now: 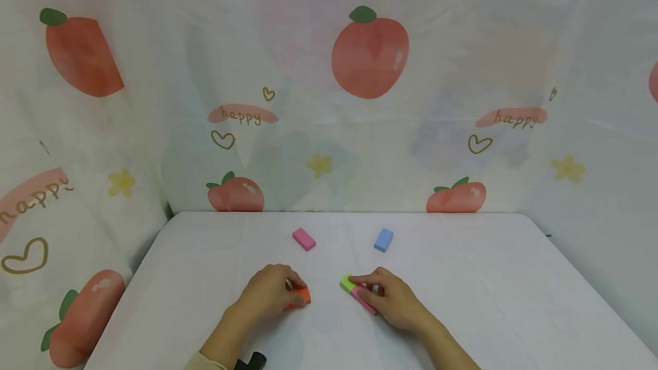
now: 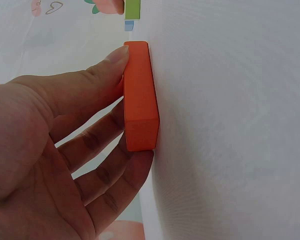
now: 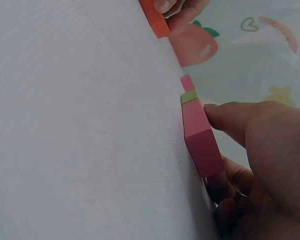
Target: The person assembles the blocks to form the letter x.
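My left hand [image 1: 269, 290] grips an orange block [image 2: 141, 90] between thumb and fingers, low over the white table. In the left wrist view the thumb lies along the block's near side and the fingertips reach around its far side. To the right, my right hand [image 1: 393, 296] holds a pink block [image 3: 201, 132] with thumb and fingers. A green block [image 1: 347, 284] sits end to end with that pink block, at its far left end. The index finger reaches over the green block in the head view. Some fingers of the right hand are hidden behind the pink block.
Farther back on the white table [image 1: 462, 278] lie a second pink block [image 1: 304, 239], on the left, and a blue block [image 1: 383, 240], on the right. A fruit-print cloth [image 1: 319, 124] hangs behind the table. Part of a black object [image 1: 252, 361] shows beside the left wrist.
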The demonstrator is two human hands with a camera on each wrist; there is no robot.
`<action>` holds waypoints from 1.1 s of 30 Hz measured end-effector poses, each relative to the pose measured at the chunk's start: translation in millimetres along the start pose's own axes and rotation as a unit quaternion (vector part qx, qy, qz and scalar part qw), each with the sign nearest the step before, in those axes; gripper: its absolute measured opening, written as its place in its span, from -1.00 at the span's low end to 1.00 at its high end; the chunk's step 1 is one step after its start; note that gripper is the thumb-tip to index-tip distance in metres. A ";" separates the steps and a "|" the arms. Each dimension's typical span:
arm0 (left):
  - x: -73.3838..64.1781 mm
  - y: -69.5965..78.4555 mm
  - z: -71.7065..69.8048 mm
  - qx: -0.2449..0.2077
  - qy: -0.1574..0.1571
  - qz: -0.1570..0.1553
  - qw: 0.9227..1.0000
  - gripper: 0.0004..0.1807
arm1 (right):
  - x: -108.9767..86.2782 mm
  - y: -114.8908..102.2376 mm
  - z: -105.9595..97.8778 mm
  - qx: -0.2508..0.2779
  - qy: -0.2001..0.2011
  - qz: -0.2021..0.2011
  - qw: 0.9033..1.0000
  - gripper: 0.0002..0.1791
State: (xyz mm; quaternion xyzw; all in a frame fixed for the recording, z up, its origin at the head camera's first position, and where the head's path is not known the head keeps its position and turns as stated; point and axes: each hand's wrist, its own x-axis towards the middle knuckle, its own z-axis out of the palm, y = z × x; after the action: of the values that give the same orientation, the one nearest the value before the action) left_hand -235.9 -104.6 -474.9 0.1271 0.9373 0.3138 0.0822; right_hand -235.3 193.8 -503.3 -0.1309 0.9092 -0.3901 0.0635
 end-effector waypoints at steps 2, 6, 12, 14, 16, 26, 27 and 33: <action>-0.2 0.3 -0.3 -0.001 0.000 -0.001 1.000 -0.75 | 0.2 -0.4 0.2 0.001 0.000 0.000 1.000 -0.72; 0.4 -0.6 -0.1 -0.002 -0.003 -0.003 1.000 -0.75 | 0.3 -0.3 0.5 0.001 0.001 -0.002 1.000 -0.73; 1.7 -2.7 2.0 -0.009 -0.005 0.001 1.000 -0.75 | -0.7 1.2 0.2 0.001 0.001 -0.006 1.000 -0.72; 1.7 -2.9 2.7 -0.013 -0.004 0.002 1.000 -0.75 | -0.5 1.7 0.3 0.001 0.000 -0.005 1.000 -0.73; 1.8 -3.0 3.4 -0.016 -0.001 0.002 1.000 -0.75 | -0.3 1.8 0.4 0.004 -0.002 -0.005 1.000 -0.73; 3.3 -3.9 6.0 -0.021 0.001 -0.007 1.000 -0.74 | 0.8 4.4 1.2 0.014 -0.006 -0.009 1.000 -0.72; 3.2 -4.2 6.1 -0.020 0.001 -0.007 1.000 -0.74 | 1.0 5.3 1.6 0.013 -0.007 -0.008 1.000 -0.72; 2.7 -4.2 6.4 -0.026 -0.001 -0.002 1.000 -0.73 | 0.5 7.2 1.4 0.003 -0.010 -0.002 1.000 -0.72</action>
State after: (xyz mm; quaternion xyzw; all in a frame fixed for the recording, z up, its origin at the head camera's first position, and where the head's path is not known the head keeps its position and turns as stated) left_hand -237.8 -103.4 -482.6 0.1229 0.9292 0.3377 0.0867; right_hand -236.9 197.4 -509.5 -0.1365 0.9070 -0.3918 0.0718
